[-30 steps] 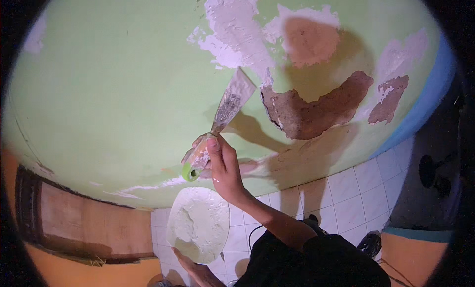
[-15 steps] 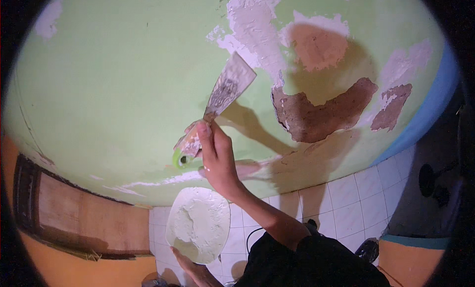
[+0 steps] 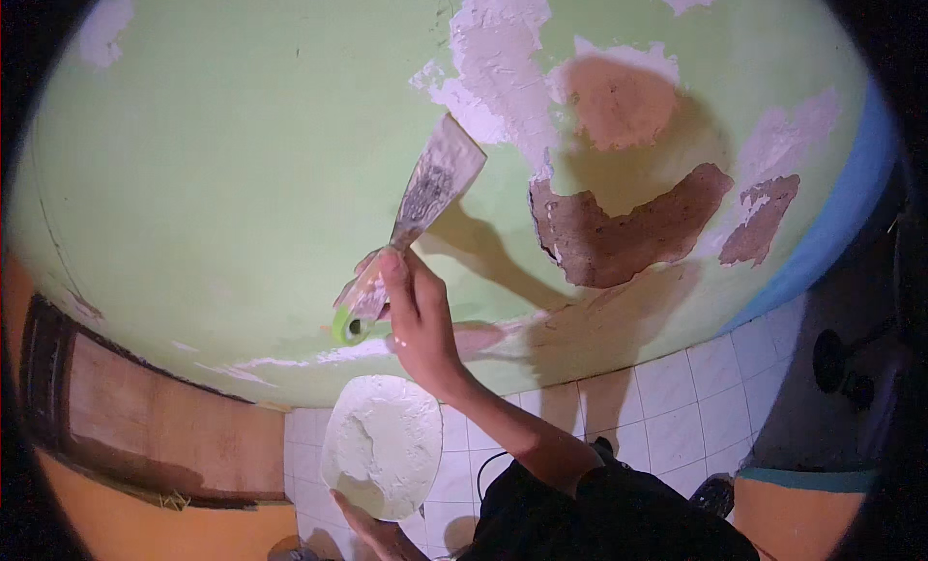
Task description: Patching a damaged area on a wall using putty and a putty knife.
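My right hand [image 3: 421, 315] is closed round the green-and-white handle of a putty knife [image 3: 440, 179]. Its wide metal blade points up, smeared with grey and white residue, in front of the green wall [image 3: 222, 194]. Low on the left, my left hand [image 3: 362, 524] grips the near edge of a tray of white filler paste [image 3: 387, 440]; the tray itself is mostly covered by the paste, and some of the fingers are hidden under it. Right of the blade, a brown bare patch [image 3: 628, 237] shows where paint and plaster are gone.
White filler patches [image 3: 498, 58] run up the wall, with a round brownish patch [image 3: 619, 97] beside them. White floor tiles [image 3: 667, 426] meet the wall's foot. A wooden door [image 3: 164, 411] lies at left, and a dark object [image 3: 713, 495] rests on the floor at right.
The putty knife and my right hand have shifted slightly left and down in view. The wall and tray have also shifted a little with the view. Both grips are unchanged.
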`<move>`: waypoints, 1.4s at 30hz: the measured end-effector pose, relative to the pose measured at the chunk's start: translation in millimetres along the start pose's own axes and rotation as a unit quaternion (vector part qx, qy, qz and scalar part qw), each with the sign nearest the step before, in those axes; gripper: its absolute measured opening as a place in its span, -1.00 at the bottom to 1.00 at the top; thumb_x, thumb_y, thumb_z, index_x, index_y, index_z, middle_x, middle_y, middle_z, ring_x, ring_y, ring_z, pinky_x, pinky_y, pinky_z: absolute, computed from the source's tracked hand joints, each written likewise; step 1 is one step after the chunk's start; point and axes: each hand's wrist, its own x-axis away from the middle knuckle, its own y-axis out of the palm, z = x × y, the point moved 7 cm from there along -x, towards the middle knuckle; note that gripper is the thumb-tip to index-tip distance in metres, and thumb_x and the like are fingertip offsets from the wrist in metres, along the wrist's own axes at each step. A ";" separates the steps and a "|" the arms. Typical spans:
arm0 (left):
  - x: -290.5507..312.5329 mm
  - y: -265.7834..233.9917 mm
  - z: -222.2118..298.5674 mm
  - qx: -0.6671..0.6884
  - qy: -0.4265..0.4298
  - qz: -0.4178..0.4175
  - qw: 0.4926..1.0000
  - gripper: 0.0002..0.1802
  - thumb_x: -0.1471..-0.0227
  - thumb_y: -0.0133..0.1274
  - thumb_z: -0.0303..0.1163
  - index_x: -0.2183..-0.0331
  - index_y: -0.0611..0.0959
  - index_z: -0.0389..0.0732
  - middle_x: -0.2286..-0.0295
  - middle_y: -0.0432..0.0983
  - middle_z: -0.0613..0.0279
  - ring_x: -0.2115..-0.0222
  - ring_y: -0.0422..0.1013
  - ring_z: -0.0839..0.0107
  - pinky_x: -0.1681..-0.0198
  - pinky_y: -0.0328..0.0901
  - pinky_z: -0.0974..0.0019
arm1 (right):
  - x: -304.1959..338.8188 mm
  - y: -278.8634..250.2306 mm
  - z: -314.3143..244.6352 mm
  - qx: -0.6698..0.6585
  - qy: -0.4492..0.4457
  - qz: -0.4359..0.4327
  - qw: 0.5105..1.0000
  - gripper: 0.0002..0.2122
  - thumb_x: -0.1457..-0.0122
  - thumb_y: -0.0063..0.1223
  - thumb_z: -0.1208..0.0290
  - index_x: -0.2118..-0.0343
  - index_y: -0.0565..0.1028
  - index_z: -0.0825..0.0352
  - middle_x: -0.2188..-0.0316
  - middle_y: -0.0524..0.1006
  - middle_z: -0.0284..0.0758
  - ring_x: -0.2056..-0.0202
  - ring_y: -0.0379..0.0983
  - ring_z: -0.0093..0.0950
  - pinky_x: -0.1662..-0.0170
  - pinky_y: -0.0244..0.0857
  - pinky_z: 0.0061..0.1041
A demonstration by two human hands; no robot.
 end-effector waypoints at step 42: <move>3.0 4.8 2.8 -0.014 0.022 -0.161 0.987 -0.29 -0.31 -0.41 0.05 -0.25 0.14 -0.28 -0.20 0.13 -0.04 -0.17 0.18 0.02 -0.21 0.14 -0.06 | -10.9 12.8 -24.7 0.032 -0.037 -0.012 0.999 -0.70 -0.40 -0.20 0.26 0.30 0.40 0.46 0.63 0.36 -0.32 0.58 0.21 -0.63 0.54 0.14 -0.48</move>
